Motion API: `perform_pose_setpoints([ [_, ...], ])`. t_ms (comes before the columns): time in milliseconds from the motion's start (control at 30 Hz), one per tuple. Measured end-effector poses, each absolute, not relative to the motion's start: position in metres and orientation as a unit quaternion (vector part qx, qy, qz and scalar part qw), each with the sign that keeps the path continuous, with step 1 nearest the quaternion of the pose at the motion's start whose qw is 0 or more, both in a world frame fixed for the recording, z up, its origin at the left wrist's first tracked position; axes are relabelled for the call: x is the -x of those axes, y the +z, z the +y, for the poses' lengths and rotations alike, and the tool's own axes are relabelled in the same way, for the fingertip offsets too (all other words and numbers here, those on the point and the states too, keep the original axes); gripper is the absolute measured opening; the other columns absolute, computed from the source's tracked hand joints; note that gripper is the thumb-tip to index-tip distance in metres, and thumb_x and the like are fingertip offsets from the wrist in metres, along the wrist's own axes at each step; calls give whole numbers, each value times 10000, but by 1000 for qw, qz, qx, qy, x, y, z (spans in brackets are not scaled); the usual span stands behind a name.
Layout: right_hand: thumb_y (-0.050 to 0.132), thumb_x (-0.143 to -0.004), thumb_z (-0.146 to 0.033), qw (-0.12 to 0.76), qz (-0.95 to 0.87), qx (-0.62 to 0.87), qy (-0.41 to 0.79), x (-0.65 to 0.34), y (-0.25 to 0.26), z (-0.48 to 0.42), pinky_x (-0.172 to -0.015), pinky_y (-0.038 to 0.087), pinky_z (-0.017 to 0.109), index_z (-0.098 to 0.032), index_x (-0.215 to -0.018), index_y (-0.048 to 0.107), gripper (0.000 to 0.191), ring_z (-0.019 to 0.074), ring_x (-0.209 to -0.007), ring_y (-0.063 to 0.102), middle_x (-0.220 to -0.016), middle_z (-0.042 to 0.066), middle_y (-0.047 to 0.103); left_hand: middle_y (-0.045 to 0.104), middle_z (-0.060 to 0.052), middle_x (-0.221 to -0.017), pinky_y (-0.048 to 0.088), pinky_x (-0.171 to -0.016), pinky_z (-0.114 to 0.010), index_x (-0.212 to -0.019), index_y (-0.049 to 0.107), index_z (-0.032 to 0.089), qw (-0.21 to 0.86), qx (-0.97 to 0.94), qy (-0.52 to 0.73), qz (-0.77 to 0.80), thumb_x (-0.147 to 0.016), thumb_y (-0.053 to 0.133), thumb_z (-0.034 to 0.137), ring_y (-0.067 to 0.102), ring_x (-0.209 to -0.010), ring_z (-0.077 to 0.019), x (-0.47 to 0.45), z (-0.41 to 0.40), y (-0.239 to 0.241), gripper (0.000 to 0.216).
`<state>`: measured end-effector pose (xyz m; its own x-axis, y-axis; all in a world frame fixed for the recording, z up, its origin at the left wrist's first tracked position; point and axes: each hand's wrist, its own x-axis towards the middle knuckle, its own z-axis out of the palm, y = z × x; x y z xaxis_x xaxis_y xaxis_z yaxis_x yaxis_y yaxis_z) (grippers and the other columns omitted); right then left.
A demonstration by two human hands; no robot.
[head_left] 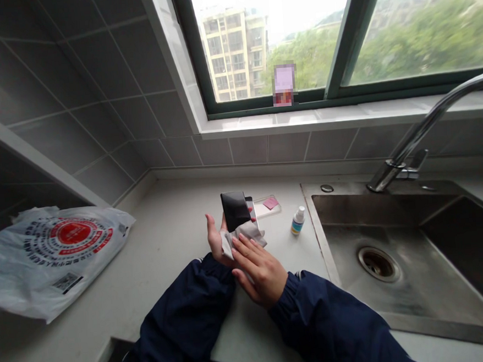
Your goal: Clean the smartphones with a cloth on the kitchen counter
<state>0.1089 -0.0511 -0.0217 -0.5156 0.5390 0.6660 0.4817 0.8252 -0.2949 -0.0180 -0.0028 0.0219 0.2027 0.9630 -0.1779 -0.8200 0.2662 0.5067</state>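
"Identifying the supporting hand: which is it?"

"The left hand (pixel 216 242), palm up. Its fingers curl behind the phone (pixel 234 208) and hold it above the counter (pixel 162 225); the thumb stands out to the side."

"State the position of the right hand (pixel 264 267)."

"Its fingers extend flat on the cloth (pixel 249 234), which covers the phone's lower end. The thumb is spread apart."

"List the containers."

"The spray bottle (pixel 298 221) stands upright beside the sink (pixel 341 256); its contents cannot be determined. The plastic bag (pixel 74 237) lies at the left; its contents are hidden. The clear case (pixel 261 209) lies beyond the hands, bearing a pink square (pixel 270 202); whether inside or on top cannot be determined. The sink has a round drain (pixel 378 264) in its floor."
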Motion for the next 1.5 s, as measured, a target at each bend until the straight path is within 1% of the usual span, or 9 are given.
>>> perform_pose_setpoints([
  [233, 486, -953, -218, 378, -876, 298, 39, -108, -21, -54, -1151, 397, 464, -67, -1356, 555, 436, 285, -1454, 328, -1486, 157, 473, 629, -203, -1272, 505, -904, -580, -1412, 478, 192, 753, -154, 598, 226, -853, 274, 796, 642, -1116, -378, 28, 4, 12, 847],
  [433, 482, -976, -303, 345, -882, 315, 53, -107, -25, -52, -1143, 388, 508, -28, -1435, 455, 536, 328, -1480, 246, -1549, 188, 360, 625, -202, -1292, 549, -822, -550, -1419, 472, 181, 752, -174, 599, 211, -861, 311, 777, 685, -1008, -358, 18, -4, 16, 833],
  [600, 478, -981, -383, 339, -876, 338, 65, -109, -29, -48, -1165, 330, 532, -45, -1502, 350, 634, 334, -1506, 133, -1596, 196, 248, 711, -218, -1063, 553, -810, -496, -1368, 529, 83, 780, -180, 563, 205, -811, 330, 827, 717, -848, -337, 7, -11, 19, 951],
  [667, 466, -985, -394, 342, -870, 347, 68, -111, -30, -45, -1169, 312, 541, -58, -1530, 293, 662, 336, -1510, 99, -1615, 190, 191, 698, -225, -1116, 523, -895, -506, -1369, 529, 64, 794, -180, 548, 189, -823, 292, 827, 704, -944, -352, 4, -11, 17, 968],
  [767, 443, -993, -401, 359, -858, 360, 67, -114, -29, -40, -1168, 294, 563, -85, -1570, 166, 714, 349, -1512, 53, -1637, 179, 90, 627, -226, -1289, 397, -1079, -520, -1397, 504, 60, 803, -179, 537, 187, -858, 240, 801, 584, -1218, -369, 1, -9, 8, 954],
  [933, 398, -1007, -449, 406, -826, 387, 59, -119, -27, -36, -1162, 264, 605, -133, -1586, 22, 760, 378, -1509, 8, -1648, 151, -30, 504, -118, -1474, 155, -1229, -447, -1422, 510, 175, 776, -254, 534, 222, -946, 265, 667, 327, -1454, -281, -7, -12, -7, 727],
  [1167, 308, -1022, -484, 452, -788, 416, 46, -123, -20, -34, -1167, 208, 641, -167, -1589, 24, 710, 386, -1508, 0, -1652, 120, -61, 377, -36, -1573, 90, -1233, -305, -1404, 542, 218, 720, -408, 517, 217, -951, 353, 593, 166, -1511, -224, -14, -21, -9, 617],
  [1300, 317, -1023, -461, 456, -781, 425, 36, -127, -16, -29, -1178, 180, 637, -173, -1588, 3, 708, 380, -1509, -12, -1653, 104, -80, 404, -47, -1556, 77, -1238, -320, -1381, 569, 223, 694, -424, 533, 234, -948, 425, 541, 169, -1512, -223, -14, -19, -13, 556],
  [1500, 298, -1025, -478, 460, -779, 424, 41, -129, -17, -28, -1181, 178, 630, -173, -1589, 12, 702, 378, -1509, -6, -1654, 102, -67, 347, -23, -1586, 79, -1242, -348, -1415, 526, 245, 683, -448, 530, 230, -949, 385, 574, 181, -1509, -230, -17, -20, -12, 588],
])
